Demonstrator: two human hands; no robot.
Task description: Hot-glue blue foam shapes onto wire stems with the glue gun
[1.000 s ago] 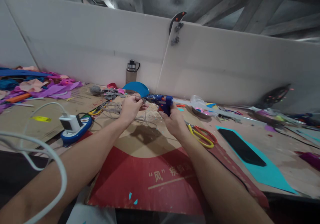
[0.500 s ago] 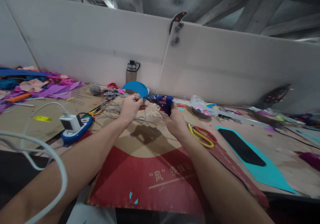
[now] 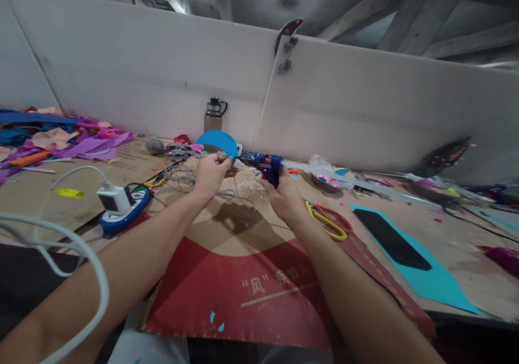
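My left hand (image 3: 213, 173) pinches the lower right end of a curved blue sheet piece (image 3: 219, 140), which arches up above my fingers. In my right hand (image 3: 284, 191) is a blue hot glue gun (image 3: 265, 162), its nozzle pointing left at the pinched end; whether the tip touches the sheet I cannot tell. A small red light shows on the gun's body. Beneath both hands lies a red and tan cardboard sheet (image 3: 227, 293). Yellow and orange handled scissors (image 3: 328, 220) rest beside my right wrist.
A power strip (image 3: 125, 210) with a white charger (image 3: 114, 199) and looping white cable is at left. Colourful scraps (image 3: 81, 142) pile behind it. A bottle (image 3: 213, 116) stands by the white partition. A black phone (image 3: 391, 237) lies on a turquoise sheet (image 3: 440, 288) at right.
The blue sheet piece has shifted slightly left in my left hand. The glue gun has moved a little right, with its nozzle slightly farther from the fingers.
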